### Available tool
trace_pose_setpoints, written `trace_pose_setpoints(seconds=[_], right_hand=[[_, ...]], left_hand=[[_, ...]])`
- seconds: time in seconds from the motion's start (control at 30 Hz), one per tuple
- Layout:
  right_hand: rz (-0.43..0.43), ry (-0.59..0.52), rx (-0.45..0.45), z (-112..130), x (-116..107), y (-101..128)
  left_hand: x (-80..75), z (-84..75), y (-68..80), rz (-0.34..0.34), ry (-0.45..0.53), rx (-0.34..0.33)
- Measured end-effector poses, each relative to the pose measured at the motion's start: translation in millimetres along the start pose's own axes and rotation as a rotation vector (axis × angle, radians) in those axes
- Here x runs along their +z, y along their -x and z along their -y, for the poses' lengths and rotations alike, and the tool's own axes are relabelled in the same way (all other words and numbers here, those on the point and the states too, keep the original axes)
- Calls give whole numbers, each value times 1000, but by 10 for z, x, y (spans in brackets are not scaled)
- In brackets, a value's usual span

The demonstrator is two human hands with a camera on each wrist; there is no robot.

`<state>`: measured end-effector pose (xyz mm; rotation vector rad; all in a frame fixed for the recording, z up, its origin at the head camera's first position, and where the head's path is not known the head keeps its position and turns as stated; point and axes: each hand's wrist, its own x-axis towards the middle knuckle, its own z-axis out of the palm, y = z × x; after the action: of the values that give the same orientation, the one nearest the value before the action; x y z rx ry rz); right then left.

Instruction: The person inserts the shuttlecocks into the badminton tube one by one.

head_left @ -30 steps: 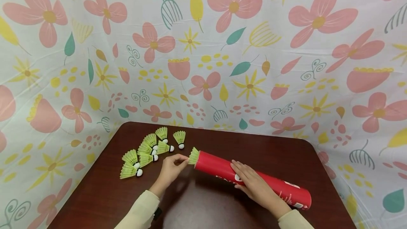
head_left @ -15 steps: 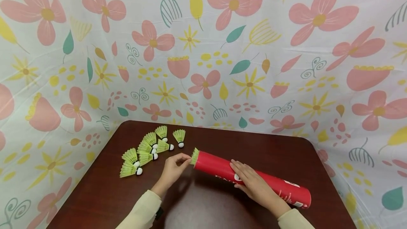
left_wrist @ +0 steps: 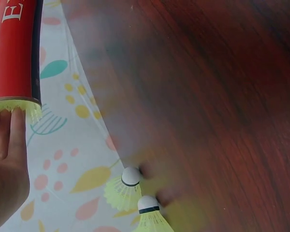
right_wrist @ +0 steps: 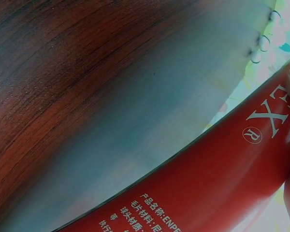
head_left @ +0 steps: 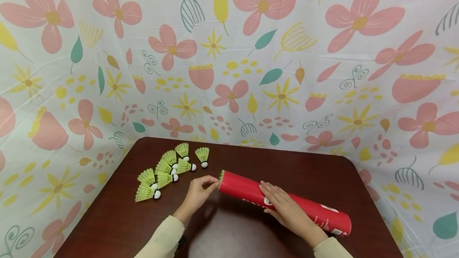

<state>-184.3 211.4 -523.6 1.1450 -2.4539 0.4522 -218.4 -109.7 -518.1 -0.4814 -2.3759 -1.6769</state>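
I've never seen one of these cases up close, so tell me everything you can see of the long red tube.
The long red tube looks like glossy cardboard with white print, lying on its side on the dark wooden table. A yellow-green feathered shuttlecock just shows at its open left end, where the left hand touches. The right hand rests flat on its middle.

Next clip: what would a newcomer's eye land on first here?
The long red tube lying across the dark table, the right hand resting on it. At its open end the left hand touches a yellow-green shuttlecock almost fully inside. More loose shuttlecocks lie at the table's far left.
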Motion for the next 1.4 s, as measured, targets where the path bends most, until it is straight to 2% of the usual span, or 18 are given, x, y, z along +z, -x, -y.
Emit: trace_pose_setpoints(seconds=[0.3, 0.63, 0.87, 1.03, 1.2, 1.4], right_hand=[[3, 10, -3, 0, -6, -15], [0, 15, -8, 0, 13, -12], [-10, 12, -17, -24, -17, 8], [-5, 21, -8, -27, -24, 20], [5, 6, -4, -25, -38, 19], [37, 5, 24, -36, -49, 29]], left_hand=[[24, 1, -31, 22, 1, 16], [9, 22, -38, 39, 5, -47], [-49, 63, -40, -2, 27, -16], [-128, 93, -12, -31, 14, -37], [-254, 147, 25, -91, -25, -43], [-449, 182, 76, -148, -70, -88]])
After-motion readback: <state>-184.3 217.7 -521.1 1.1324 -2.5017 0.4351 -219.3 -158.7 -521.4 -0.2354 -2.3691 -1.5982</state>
